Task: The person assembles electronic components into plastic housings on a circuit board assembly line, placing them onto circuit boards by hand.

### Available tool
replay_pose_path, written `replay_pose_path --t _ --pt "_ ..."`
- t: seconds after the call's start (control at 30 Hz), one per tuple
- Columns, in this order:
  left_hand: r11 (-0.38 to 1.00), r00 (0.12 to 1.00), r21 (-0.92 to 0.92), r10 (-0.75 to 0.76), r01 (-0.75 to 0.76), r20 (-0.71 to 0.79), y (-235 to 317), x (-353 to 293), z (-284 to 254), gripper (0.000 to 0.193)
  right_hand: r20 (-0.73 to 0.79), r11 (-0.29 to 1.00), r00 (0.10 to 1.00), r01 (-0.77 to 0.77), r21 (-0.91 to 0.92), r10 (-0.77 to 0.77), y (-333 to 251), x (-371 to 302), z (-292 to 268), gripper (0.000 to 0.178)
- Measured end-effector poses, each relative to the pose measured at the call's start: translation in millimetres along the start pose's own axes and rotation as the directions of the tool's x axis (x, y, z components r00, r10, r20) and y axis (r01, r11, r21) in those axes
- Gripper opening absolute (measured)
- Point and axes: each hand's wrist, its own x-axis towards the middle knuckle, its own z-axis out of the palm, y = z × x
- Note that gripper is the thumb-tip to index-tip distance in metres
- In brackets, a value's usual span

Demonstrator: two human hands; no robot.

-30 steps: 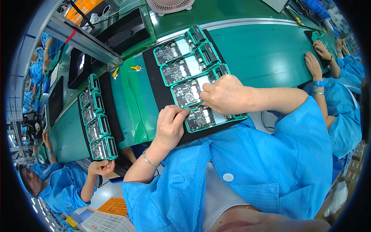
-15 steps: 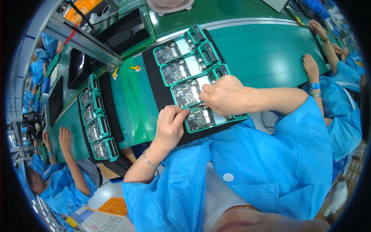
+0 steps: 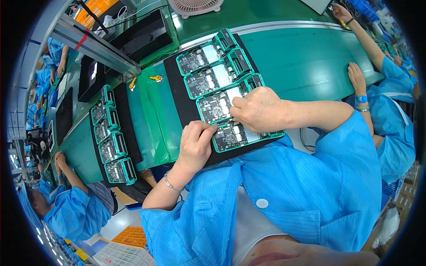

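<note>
In front of me, several teal-framed housings with circuit boards stand in a column on a black mat (image 3: 178, 95). My right hand (image 3: 258, 109) is closed in a pinch over the near right part of the third housing (image 3: 214, 107), counted from the far end. What its fingertips hold, if anything, is hidden. My left hand (image 3: 195, 144) rests with curled fingers at the left edge of the nearest housing (image 3: 230, 136), thumb and forefinger together at its upper corner. The two farther housings (image 3: 192, 61) show a board, a pale silver plate and a black slotted block.
To the left, another black mat (image 3: 128, 124) carries several similar housings (image 3: 112, 147). Yellow-handled valves (image 3: 155, 78) sit on the green bench beyond. A metal post (image 3: 95, 44), a black bin (image 3: 142, 37) and a pink fan (image 3: 195, 5) stand farther off. Co-workers sit on both sides.
My hands stay in nearly the same place. The left co-worker's raised hand has come down toward the other one; on the right, a co-worker's arm reaches farther across the bench.
</note>
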Motion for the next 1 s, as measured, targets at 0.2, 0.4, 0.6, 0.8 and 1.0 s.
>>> replay_pose_path --t 0.2,0.4,0.6,0.8,1.0 --pt "1.0 1.0 0.003 -0.005 0.005 0.009 1.1 0.9 -1.1 0.03 0.017 1.0 1.0 0.002 0.02 -0.002 0.2 -0.5 0.2 0.019" --pt "1.0 1.0 0.002 -0.013 0.013 0.016 1.3 0.9 -1.6 0.03 0.022 1.0 1.0 0.0 0.02 0.0 -0.3 -0.6 -0.5 0.019" --pt "1.0 1.0 0.002 -0.014 0.014 0.015 1.1 1.8 -1.8 0.029 0.015 1.0 1.0 0.0 0.021 0.0 0.7 0.0 1.2 0.019" --pt "1.0 1.0 0.002 -0.011 0.011 0.012 0.5 1.5 -1.1 0.029 0.034 1.0 0.999 -0.001 0.011 0.0 0.6 -0.3 2.0 0.019" --pt "1.0 1.0 0.004 -0.009 0.009 0.013 0.8 1.6 -1.2 0.03 0.029 1.0 1.0 0.008 0.011 -0.009 1.3 -0.3 3.1 0.019"
